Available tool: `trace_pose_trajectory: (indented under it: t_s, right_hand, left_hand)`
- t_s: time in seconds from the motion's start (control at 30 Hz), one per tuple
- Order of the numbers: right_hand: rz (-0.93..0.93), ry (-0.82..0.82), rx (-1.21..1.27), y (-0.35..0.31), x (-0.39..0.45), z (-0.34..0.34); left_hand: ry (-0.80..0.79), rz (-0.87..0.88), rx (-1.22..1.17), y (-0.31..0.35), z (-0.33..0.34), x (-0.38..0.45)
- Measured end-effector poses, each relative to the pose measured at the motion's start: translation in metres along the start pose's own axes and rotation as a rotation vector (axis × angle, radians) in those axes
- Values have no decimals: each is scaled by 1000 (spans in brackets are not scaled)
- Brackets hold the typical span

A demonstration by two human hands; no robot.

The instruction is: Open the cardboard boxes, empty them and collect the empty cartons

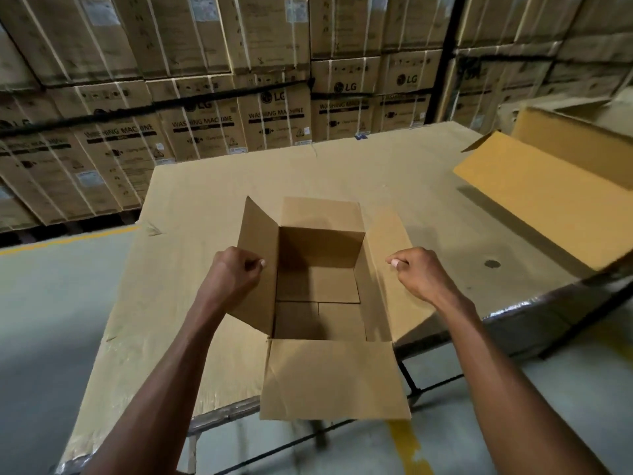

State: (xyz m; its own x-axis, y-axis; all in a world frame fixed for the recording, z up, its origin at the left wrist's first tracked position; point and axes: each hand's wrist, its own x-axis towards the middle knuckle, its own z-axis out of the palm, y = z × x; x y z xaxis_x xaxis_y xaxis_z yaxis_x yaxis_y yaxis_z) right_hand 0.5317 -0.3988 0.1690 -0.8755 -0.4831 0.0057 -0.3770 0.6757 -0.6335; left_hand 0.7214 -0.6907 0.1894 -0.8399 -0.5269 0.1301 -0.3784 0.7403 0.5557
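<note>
My left hand (236,269), grip pinching the left flap of the open cardboard box (320,286) at 9 o'clock, my right hand (416,270), fingers curled at the right flap at 3 o'clock, hold unclear, forearms converging, box empty on table (191,200) centre.

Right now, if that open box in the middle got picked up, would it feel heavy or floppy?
Probably light: the open box looks empty, bare bottom showing. Its walls likely hold shape, but the spread flaps may flop. Both hands touch its side flaps.
</note>
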Motion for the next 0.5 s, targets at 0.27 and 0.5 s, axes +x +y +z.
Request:
trace_pose_trajectory:
  t_s: [0.27,0.5]
  right_hand:
    - [218,283,-44,69,-73,-84]
    - [386,408,-81,128,-143,-162]
  left_hand:
    - [-143,237,-25,100,53,27]
    - [-240,419,-131,222,104,7]
